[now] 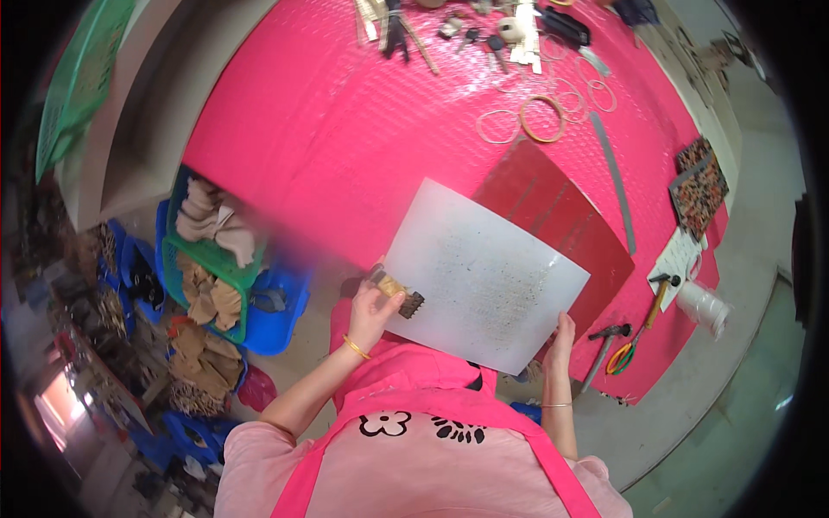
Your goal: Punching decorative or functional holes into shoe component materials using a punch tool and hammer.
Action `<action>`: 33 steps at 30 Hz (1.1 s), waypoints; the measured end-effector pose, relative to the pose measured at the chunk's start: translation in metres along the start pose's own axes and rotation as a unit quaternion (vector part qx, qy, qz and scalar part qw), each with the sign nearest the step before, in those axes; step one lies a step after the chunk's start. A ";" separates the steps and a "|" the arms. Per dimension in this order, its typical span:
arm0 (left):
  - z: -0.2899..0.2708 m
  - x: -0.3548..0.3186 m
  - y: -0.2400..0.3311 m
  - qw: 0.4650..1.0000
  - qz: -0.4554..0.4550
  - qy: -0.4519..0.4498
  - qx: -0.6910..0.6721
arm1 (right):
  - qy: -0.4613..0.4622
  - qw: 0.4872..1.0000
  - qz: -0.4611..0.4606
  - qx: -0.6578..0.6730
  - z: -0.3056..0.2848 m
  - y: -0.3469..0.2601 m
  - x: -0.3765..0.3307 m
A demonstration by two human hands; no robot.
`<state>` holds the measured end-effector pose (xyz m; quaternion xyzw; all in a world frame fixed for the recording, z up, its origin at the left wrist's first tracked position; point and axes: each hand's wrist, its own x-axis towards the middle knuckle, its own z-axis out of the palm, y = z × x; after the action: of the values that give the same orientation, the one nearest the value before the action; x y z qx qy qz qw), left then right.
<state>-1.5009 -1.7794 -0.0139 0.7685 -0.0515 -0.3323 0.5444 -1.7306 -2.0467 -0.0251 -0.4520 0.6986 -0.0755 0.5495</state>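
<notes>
A whitish flat sheet (458, 220), strewn with many small dark specks, lies tilted at the near edge of the pink table. My left hand (370, 315) is closed round a small brush (393, 287) with a tan handle and dark, short bristles. The bristles are over the sheet's left corner. At the sheet's right edge is my right hand (560, 341), its thumb by the rim and the other fingers mostly hidden; it grips the sheet there. A dark red board (570, 216) lies partly under the sheet.
On the pink table (319, 112) lie rubber bands (498, 126), a tape ring (542, 118), a metal ruler (613, 181), a hammer (604, 345), scissors (620, 358) and a white spool (704, 308). Green and blue baskets (276, 324) with cut pieces stand at the left.
</notes>
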 end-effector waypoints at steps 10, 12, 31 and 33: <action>-0.003 -0.025 -0.030 0.995 0.033 0.073 -0.061 | -0.065 0.996 0.034 -0.057 -0.010 -0.021 0.037; 0.002 -0.027 -0.030 0.991 0.026 0.092 -0.090 | -0.007 0.927 -0.105 -0.360 -0.009 -0.018 0.046; -0.024 -0.072 -0.021 0.919 -0.082 0.238 -0.304 | -0.208 0.924 -0.269 -0.174 0.084 -0.076 -0.027; -0.038 -0.088 -0.019 0.915 -0.046 0.293 -0.273 | -0.250 0.892 -0.332 -0.178 0.110 -0.089 -0.043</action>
<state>-1.5529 -1.7018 0.0164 0.6548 0.2386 -0.1183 0.7073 -1.5898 -2.0247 0.0163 -0.7518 0.3490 -0.0126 0.5593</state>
